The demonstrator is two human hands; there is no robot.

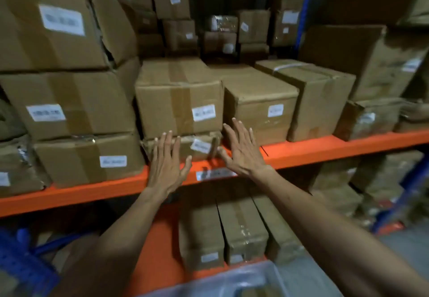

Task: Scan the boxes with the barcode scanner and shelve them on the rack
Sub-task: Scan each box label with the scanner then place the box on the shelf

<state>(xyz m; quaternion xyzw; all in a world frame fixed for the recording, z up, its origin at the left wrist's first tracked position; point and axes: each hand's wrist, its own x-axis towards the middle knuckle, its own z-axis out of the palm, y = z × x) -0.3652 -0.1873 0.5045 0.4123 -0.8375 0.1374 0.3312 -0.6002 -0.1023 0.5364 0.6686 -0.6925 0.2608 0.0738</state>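
Left hand (167,162): fingers straight, spread, against the flat taped brown cardboard box (185,146).
Right hand (241,150): fingers wide, holding nothing.
Orange metal shelf beam (325,150): beneath both.

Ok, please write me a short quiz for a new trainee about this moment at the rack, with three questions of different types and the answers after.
1. True or false: the left hand holds a barcode scanner.
2. Multiple choice: the flat box in front of both hands lies
A) under a bigger taped box
B) on the floor
C) on top of the stack
3. Fill in: the shelf beam under the boxes is coloured ____.

Key
1. False. Both the left hand and the right hand are open with spread fingers, and no scanner is in view.
2. A
3. Orange
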